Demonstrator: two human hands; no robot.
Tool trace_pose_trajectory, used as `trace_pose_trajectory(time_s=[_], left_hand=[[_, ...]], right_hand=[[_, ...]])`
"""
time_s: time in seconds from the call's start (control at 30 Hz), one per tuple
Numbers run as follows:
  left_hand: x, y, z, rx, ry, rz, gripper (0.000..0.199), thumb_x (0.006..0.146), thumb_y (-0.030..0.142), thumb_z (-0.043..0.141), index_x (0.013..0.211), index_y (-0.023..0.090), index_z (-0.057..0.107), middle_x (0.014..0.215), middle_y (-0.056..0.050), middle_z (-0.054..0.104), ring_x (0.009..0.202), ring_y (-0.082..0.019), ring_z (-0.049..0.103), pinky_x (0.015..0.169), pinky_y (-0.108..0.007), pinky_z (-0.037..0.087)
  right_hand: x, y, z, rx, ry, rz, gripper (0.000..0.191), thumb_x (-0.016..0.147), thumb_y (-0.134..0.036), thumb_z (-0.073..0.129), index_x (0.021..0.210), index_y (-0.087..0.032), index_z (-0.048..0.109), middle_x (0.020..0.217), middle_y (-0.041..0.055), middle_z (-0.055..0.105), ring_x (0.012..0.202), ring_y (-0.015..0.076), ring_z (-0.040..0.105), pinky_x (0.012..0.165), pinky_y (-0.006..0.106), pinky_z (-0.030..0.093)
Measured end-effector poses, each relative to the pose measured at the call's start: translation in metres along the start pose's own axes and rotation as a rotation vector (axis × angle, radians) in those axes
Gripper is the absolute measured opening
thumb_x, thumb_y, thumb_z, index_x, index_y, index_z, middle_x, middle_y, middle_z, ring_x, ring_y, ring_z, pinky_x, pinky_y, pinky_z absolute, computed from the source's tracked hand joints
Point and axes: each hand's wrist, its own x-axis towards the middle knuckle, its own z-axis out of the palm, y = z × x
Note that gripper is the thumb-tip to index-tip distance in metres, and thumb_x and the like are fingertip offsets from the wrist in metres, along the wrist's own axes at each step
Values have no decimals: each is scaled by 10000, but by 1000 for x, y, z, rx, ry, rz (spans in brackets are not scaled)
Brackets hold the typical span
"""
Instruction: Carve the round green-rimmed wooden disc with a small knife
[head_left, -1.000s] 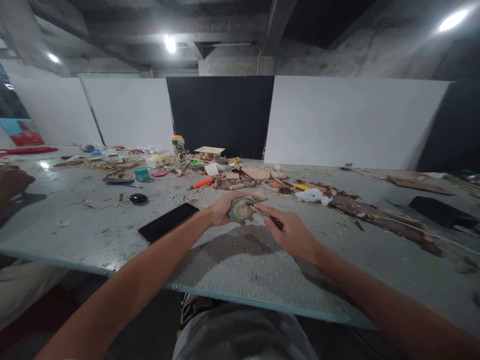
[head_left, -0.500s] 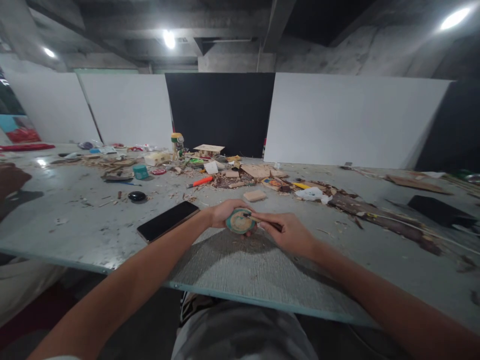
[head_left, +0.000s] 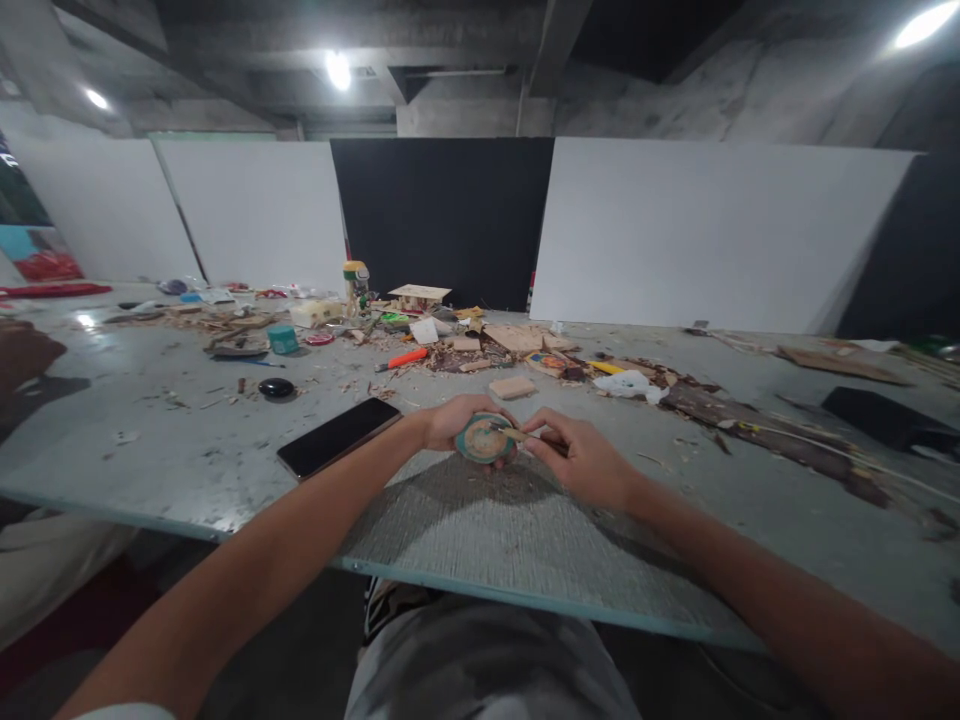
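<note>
A round piece with a green rim and a pale, wood-coloured face (head_left: pixel 484 440) is held above the table's near part. My left hand (head_left: pixel 459 418) wraps round its left and far sides, with fingertips showing below it. My right hand (head_left: pixel 574 455) is closed on a thin tool with a light brown shaft (head_left: pixel 516 433). The tool's dark tip touches or lies just over the face of the round piece, near its middle. Fine marks on that face are too small to make out.
A black phone (head_left: pixel 339 438) lies left of my hands, with a black oval object (head_left: pixel 276 388) beyond it. Wood scraps, an orange-handled tool (head_left: pixel 405 359), a teal jar (head_left: pixel 283 339) and bark (head_left: pixel 772 435) lie farther out. Another person's hand (head_left: pixel 30 350) is at far left.
My right hand has pulled back slightly, with its index finger now more bent on the tool. The round piece is still in my left hand. The view has shifted a little.
</note>
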Motion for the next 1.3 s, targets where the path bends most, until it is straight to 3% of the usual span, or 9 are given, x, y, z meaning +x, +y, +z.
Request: trace_pose_trajectory(time_s=[0.23,0.37,0.57,0.83,0.97,1.07,1.2,1.3], left_hand=[[3,-1,-4,-61,-52,-26,372,819,380,441,917,114,682,811,-135,699,680,-226,655,592,-320,498],[7,-3,-8,-118,-50,37,364,826,351,421,927,109,674,795,-134,700,669,-233,658,619,-363,522],[8,-2,-8,-119,-39,171,364,855,339,410,939,97,669,807,-128,696,688,-220,657,611,-334,524],[12,-4,-4,-74,6,248,346,877,375,428,885,104,643,775,-105,664,631,-166,609,606,-299,502],[15,-5,4,-32,147,364,266,859,380,505,882,134,602,773,-52,605,621,-122,571,555,-234,464],[19,-7,9,-1,283,437,235,834,387,527,865,157,566,778,-17,569,577,-95,524,490,-204,407],[25,-13,6,44,329,483,255,844,419,500,902,176,552,736,13,529,529,-80,463,477,-204,380],[26,-17,3,87,345,502,274,850,436,482,905,177,552,738,11,525,531,-82,454,480,-208,371]], right_hand=[[4,5,0,230,-105,93,209,946,-396,461,962,-206,545,606,-44,489,504,106,410,475,226,289],[5,2,-1,282,-141,122,232,967,-421,420,1001,-212,516,563,-67,441,479,104,399,468,223,297],[4,-4,-1,256,-122,121,241,971,-418,416,1012,-212,535,553,-60,425,476,108,397,455,223,296],[3,-4,2,168,-47,117,212,952,-424,446,968,-229,527,577,-55,427,479,113,394,460,234,283],[1,-7,8,199,12,138,201,947,-428,454,937,-231,491,594,-55,423,497,112,392,466,232,277],[0,-11,12,351,35,200,200,945,-425,470,891,-233,450,592,-70,388,480,92,357,447,210,259],[2,-14,11,886,-121,453,229,943,-434,484,866,-251,370,563,-106,326,392,60,175,370,183,143],[4,-14,7,1211,-212,577,225,943,-340,498,828,-248,328,530,-121,267,377,57,75,343,177,105]])
